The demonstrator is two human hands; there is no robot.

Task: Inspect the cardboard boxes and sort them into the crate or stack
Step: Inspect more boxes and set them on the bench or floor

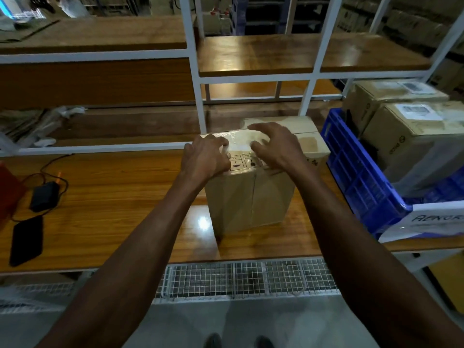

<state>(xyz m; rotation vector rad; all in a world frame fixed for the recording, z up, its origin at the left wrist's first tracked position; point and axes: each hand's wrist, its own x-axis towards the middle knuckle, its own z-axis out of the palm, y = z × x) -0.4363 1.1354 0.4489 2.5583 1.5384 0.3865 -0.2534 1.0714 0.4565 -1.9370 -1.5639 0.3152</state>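
A taped cardboard box (251, 202) stands upright on the wooden workbench (113, 209), a little right of centre. My left hand (204, 159) grips its top near-left edge, fingers curled over the shiny tape. My right hand (276, 144) hovers over or touches the box top with fingers spread and bent like a claw. A blue plastic crate (356, 172) stands just right of the box. Two more cardboard boxes (414, 136) with white labels sit in it.
On the left of the bench lie a black phone (26, 239), a black charger block (45, 195) with cables and a red object (7, 189) at the edge. White shelf uprights (194, 79) rise behind the box. A wire mesh tray (246, 277) runs below the bench front.
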